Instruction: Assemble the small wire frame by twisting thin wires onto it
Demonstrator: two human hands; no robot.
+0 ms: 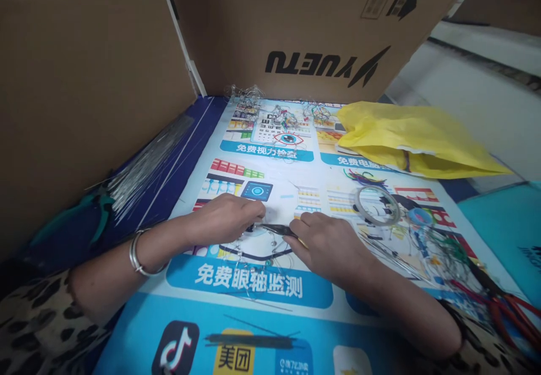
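Observation:
My left hand (228, 217), with a silver bangle at the wrist, is closed in a pinch above the printed sheet. Thin beaded wire (239, 255) runs down from its fingertips, though the exact grip is hidden. Wrapped round a pair of slim, dark-tipped pliers (276, 229), my right hand (327, 245) points the jaws left. The jaw tips meet the work right at my left fingers; whether they bite the wire cannot be made out. Most of the pliers' handles are covered by my palm.
Cardboard walls (270, 31) enclose the back and left. Straight wires (147, 160) and green-handled pliers (101, 211) lie left. On the right are a yellow bag (406, 132), a tape roll (359, 200), tangled wire (443, 256) and red-handled pliers (507, 307). Dark strips (253, 340) lie in front.

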